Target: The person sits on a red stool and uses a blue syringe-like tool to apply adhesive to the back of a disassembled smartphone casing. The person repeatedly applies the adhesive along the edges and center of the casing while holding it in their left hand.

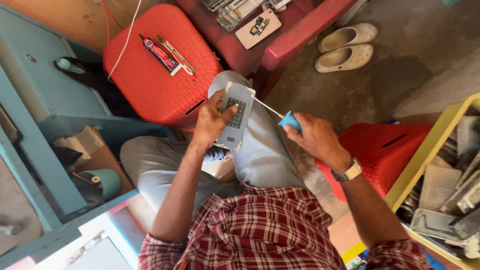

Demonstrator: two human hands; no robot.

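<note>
My left hand (pixel 210 122) grips a grey keypad phone shell (pixel 236 116) and holds it upright over my knee, thumb on its dark keypad. In my right hand (pixel 315 137) is a screwdriver with a blue handle (pixel 290 120). Its thin metal shaft (pixel 267 107) reaches left and touches the upper right edge of the shell. A watch sits on my right wrist.
A red plastic stool (pixel 150 75) ahead carries a glue tube (pixel 159 52) and tweezers. A red bench (pixel 295 35) holds phone parts. Pale clogs (pixel 345 47) lie on the floor. A yellow crate (pixel 430 155) of old devices stands right, a blue cabinet (pixel 55 100) left.
</note>
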